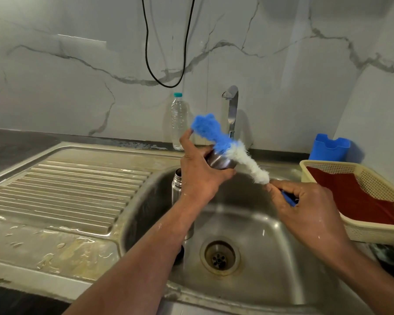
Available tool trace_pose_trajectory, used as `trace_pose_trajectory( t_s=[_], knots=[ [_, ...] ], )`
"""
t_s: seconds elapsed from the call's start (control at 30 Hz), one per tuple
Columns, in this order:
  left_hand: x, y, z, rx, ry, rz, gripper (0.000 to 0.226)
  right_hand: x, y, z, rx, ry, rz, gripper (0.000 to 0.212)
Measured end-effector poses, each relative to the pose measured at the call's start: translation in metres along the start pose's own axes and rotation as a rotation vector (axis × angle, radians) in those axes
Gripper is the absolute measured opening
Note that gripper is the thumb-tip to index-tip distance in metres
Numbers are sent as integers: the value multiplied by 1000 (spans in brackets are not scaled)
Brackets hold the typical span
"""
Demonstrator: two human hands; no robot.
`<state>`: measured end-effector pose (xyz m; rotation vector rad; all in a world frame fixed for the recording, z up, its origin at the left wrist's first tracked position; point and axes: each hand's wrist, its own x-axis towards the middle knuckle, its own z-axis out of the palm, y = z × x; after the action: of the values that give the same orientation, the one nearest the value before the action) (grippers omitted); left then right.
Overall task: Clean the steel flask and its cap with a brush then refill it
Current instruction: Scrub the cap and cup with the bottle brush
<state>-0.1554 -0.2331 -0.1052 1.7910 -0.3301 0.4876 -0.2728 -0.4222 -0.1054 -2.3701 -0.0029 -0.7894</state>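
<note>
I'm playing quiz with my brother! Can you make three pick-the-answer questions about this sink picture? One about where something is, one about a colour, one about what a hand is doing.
1. Where is the flask?
A. in the basket
B. standing in the sink
C. on the drainboard

2. What colours is the brush?
A. blue and white
B. red and yellow
C. all green

3. What is the left hand doing?
A. hanging idle
B. turning the tap
C. gripping the cap

Answers:
B: the flask stands upright in the sink, behind the left forearm.
A: the brush has blue bristles at its tip, white nearer the handle.
C: the left hand wraps round the cap; the right hand holds the brush handle.
</note>
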Motion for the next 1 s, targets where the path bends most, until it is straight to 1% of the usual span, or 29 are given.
trace_pose_trajectory(
  t_s=[0.07,0.17,0.3,0.37,0.47,0.53,0.63,0.73,0.8,0.9,0.93,1.0],
  knots=[
    [0,1,0,24,-19,-11,133,0,1,0,-16,11,21,13],
    [2,-2,-1,11,1,-41,131,-3,-3,2,-10,19,-37,14],
    [3,2,-6,19,26,-58,135,2,3,2,-26,10,52,16],
    [4,9,-11,-7,30,-54,121,3,4,1,17,29,71,16],
    [4,21,-24,65,-26,18,83,2,6,6,58,-1,111,19],
    [0,28,-35,170,-163,-11,67,2,12,12,82,-43,159,20],
    [-7,32,-42,375,-518,-113,60,3,19,17,117,-66,193,20],
    [-18,28,-34,660,-787,-173,50,3,22,19,140,-70,214,22],
    [-24,21,-22,835,-918,-228,43,4,24,19,144,-74,235,23],
    [-36,3,-5,993,-1101,-415,43,6,25,19,140,-80,243,22],
    [-39,-4,-1,1038,-1150,-462,41,5,25,19,138,-85,246,21],
    [-43,-13,3,1106,-1203,-494,37,5,26,19,143,-95,253,21]
  ],
)
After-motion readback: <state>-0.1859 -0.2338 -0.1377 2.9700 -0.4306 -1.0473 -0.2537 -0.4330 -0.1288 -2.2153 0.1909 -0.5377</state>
